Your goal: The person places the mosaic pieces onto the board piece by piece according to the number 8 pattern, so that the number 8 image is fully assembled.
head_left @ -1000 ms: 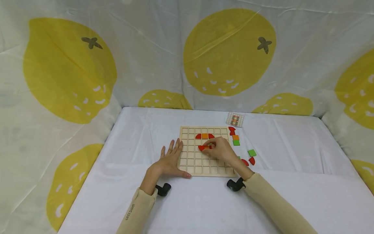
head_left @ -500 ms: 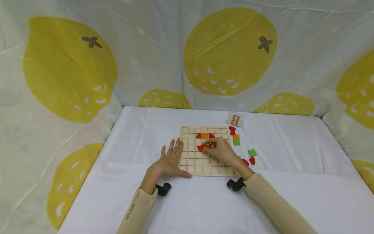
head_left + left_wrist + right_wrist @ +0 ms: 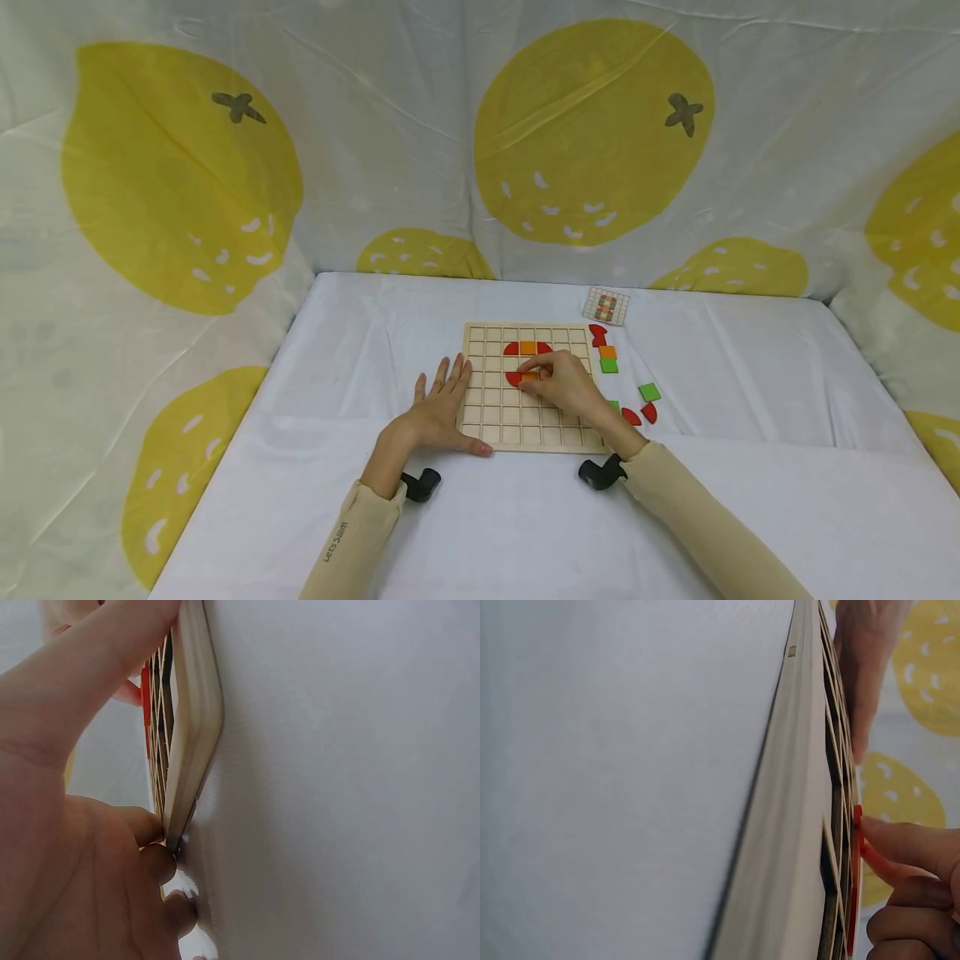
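A wooden grid board (image 3: pixel 491 417) lies on the white cloth. My left hand (image 3: pixel 431 419) is spread along its left side, fingers at the left edge and thumb at the near left corner. Over the board's middle, my right hand (image 3: pixel 566 386) pinches a red quarter-circle tile (image 3: pixel 513 379) between thumb and index finger, beside an orange square tile (image 3: pixel 529 377). In the right wrist view the pinched red tile (image 3: pixel 858 816) sits right at the grid. One row farther back, another orange square tile (image 3: pixel 528 347) lies between two red quarter-circles (image 3: pixel 512 348).
Right of the board lie loose tiles: an orange square (image 3: pixel 607 352), green squares (image 3: pixel 649 392) and red quarter-circles (image 3: pixel 631 416). A small pattern card (image 3: pixel 606 306) lies beyond the board's far right corner. A lemon-print curtain (image 3: pixel 592 133) hangs behind the table.
The red quarter-circle tile has shifted slightly left and turned beside the orange square under my right fingers. My left hand stays in place on the board.
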A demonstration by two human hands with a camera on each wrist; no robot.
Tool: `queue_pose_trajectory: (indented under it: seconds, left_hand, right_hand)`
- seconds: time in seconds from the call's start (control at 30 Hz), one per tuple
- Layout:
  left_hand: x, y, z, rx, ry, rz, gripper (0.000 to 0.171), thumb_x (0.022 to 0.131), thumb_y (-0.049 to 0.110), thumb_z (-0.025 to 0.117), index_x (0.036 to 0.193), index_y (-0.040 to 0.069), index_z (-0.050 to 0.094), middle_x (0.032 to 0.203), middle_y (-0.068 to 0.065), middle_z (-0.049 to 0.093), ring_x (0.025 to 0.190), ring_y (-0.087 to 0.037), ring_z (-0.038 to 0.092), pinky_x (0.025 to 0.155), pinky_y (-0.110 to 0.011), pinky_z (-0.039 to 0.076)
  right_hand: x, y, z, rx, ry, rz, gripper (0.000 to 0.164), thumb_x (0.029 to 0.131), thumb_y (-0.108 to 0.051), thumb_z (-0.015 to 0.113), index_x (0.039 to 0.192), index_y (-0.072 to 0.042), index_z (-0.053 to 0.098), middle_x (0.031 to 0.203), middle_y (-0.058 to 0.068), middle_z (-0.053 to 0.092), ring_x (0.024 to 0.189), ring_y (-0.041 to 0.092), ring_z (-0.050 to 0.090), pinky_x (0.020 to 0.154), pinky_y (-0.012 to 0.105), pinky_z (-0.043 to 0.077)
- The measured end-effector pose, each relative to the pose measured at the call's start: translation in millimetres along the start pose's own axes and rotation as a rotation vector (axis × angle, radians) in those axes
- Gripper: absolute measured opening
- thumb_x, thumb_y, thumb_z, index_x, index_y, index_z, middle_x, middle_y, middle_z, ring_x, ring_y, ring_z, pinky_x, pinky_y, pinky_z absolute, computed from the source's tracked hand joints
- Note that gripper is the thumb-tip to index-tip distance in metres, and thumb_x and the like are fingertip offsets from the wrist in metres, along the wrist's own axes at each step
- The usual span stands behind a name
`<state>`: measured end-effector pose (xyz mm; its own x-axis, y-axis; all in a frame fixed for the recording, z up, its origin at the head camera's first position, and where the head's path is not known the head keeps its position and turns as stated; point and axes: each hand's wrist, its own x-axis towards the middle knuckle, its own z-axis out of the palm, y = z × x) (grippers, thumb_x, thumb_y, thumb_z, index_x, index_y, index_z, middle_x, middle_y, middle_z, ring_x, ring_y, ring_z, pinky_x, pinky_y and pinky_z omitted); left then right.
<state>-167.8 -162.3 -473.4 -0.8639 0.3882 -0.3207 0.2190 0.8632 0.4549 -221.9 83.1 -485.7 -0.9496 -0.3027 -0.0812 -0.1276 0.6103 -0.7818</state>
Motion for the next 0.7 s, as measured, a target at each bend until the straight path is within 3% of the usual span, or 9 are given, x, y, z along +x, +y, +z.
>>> queue_pose_trajectory:
  seconds: [0.7]
  left_hand:
    - [-0.8, 1.0, -0.5, -0.005, 0.004, 0.001, 0.142, 0.074, 0.061, 0.086, 0.165, 0.003, -0.005, 0.174, -0.012, -0.015, 0.161, -0.037, -0.016, 0.126, -0.068, -0.007]
  right_hand:
    - [1.1, -6.5, 1.5, -0.084, 0.016, -0.038, 0.019, 0.088, -0.019, 0.084, 0.105, -0.011, 0.083, 0.062, -0.001, 0.046, 0.057, 0.014, 0.044, 0.052, 0.023, 0.029]
